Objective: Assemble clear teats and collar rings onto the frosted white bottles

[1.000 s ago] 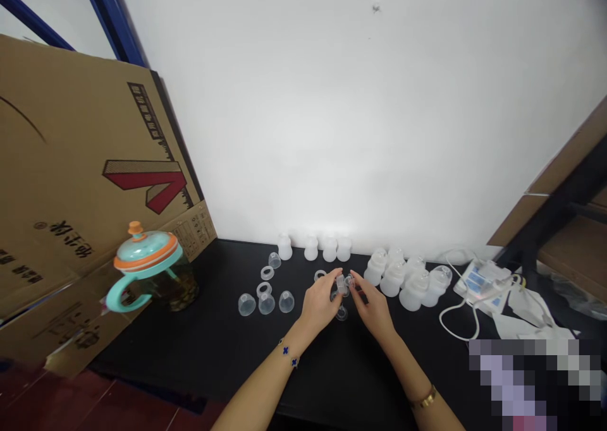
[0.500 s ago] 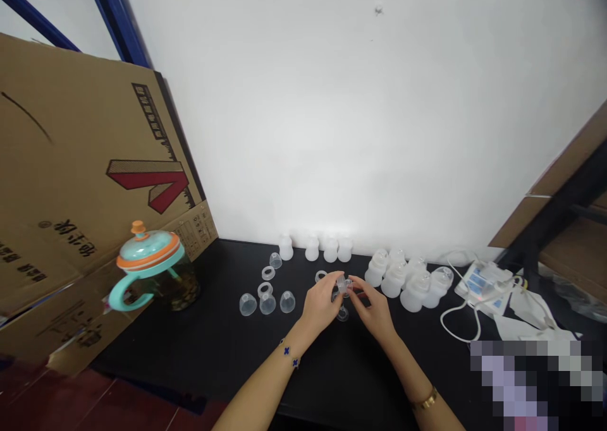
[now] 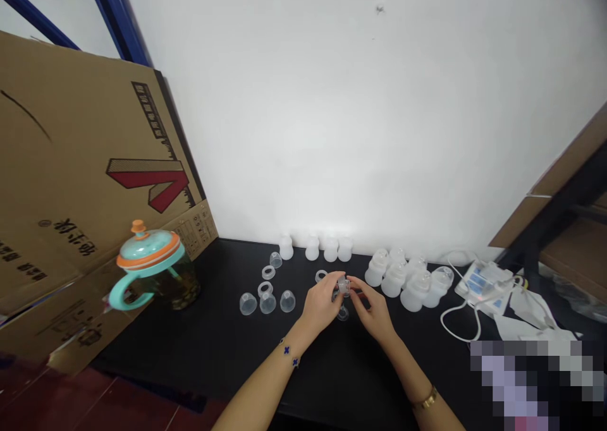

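Between the fingertips of my left hand [image 3: 325,301] and my right hand [image 3: 372,308] is a small translucent bottle collar ring [image 3: 342,284] with a clear nipple [image 3: 348,286] against it. My left hand is closed on the ring, while the fingers of my right pinch the nipple. How far the two parts are joined is hard to make out. Just below them on the black table [image 3: 303,380] lies another clear piece [image 3: 342,314], partly hidden by my fingers. A loose ring [image 3: 321,276] lies behind my left hand.
Several clear dome caps [image 3: 268,303] and two rings [image 3: 268,272] lie to the left. White bottles [image 3: 312,248] stand along the wall; several with nipples [image 3: 415,291] stand at right. A teal-lidded jug [image 3: 175,285] is at far left, a white device with cables [image 3: 488,285] at right.
My right fingers have shifted slightly, and the nipple and collar ring now sit closer together. The rest of the table looks the same.
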Available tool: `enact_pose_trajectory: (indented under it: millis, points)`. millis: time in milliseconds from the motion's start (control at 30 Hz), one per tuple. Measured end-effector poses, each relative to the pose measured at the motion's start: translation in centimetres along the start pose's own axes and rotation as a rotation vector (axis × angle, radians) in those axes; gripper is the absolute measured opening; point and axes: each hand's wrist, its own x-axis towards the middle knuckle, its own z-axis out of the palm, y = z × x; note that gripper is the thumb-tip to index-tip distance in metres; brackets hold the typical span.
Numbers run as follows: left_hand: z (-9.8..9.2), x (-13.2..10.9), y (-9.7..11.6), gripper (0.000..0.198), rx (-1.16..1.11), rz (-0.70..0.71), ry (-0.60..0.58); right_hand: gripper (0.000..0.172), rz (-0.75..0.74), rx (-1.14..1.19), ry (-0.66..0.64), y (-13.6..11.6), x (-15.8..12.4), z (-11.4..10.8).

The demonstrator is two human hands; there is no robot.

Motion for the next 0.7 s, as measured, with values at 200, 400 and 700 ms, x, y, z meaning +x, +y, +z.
enact_pose_trajectory:
  millis: [200,400,700]
  points:
    - [-0.25,0.06,0.32,0.047,0.011,0.019,-0.006,0.032,-0.023,-0.007,0.022,-0.09,-0.01,0.01]
    - [-0.41,0.12,0.62,0.043,0.058,0.073,-0.006,0.032,-0.012,0.010,0.017,-0.54,0.22,-0.20]
    - [-0.01,-0.16,0.39,0.041,0.114,0.145,-0.011,0.031,0.060,0.125,0.025,-0.37,0.25,-0.36]
